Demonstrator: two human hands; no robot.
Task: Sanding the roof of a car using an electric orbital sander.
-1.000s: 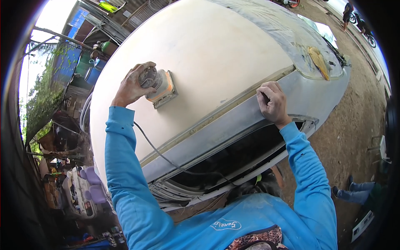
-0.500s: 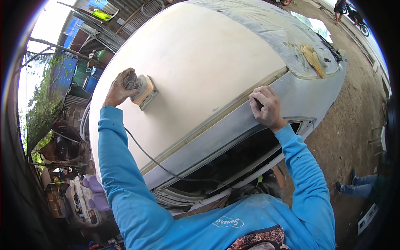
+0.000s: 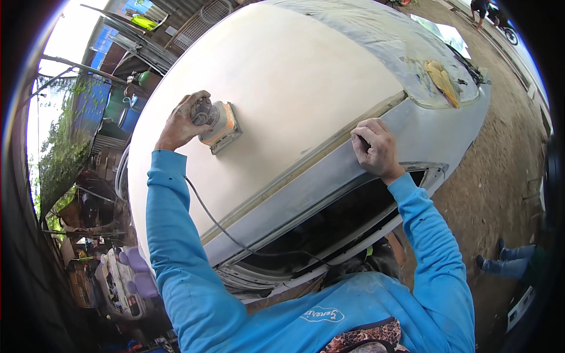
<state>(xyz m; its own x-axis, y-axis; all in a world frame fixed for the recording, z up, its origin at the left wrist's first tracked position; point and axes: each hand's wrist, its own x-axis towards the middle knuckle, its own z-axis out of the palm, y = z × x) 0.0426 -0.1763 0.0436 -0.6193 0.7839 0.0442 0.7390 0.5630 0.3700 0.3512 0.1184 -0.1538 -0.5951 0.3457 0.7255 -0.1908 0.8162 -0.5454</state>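
My left hand point(image 3: 185, 120) is closed round an electric sander point(image 3: 219, 128) with an orange band, its pad down on the pale cream car roof point(image 3: 288, 76). A dark cord point(image 3: 218, 226) runs from near that hand across the side window point(image 3: 323, 223). My right hand point(image 3: 375, 147) rests on the grey roof edge point(image 3: 309, 179), fingers curled into a loose fist; whatever is inside, if anything, is hidden. Plastic sheeting point(image 3: 347, 26) covers the windscreen area, with a yellow crumpled cloth or glove point(image 3: 441, 82) on it.
A person's jeans-clad legs point(image 3: 509, 267) show at lower right. People point(image 3: 479, 13) and a motorbike point(image 3: 511, 35) are at top right, along a dirt floor point(image 3: 494, 176). Clutter, barrels point(image 3: 126, 117), poles and purple padded pieces point(image 3: 138, 273) line the left.
My left hand and the sander moved left, then back right to near their earlier place. My right hand shifted slightly left along the roof edge, still curled.
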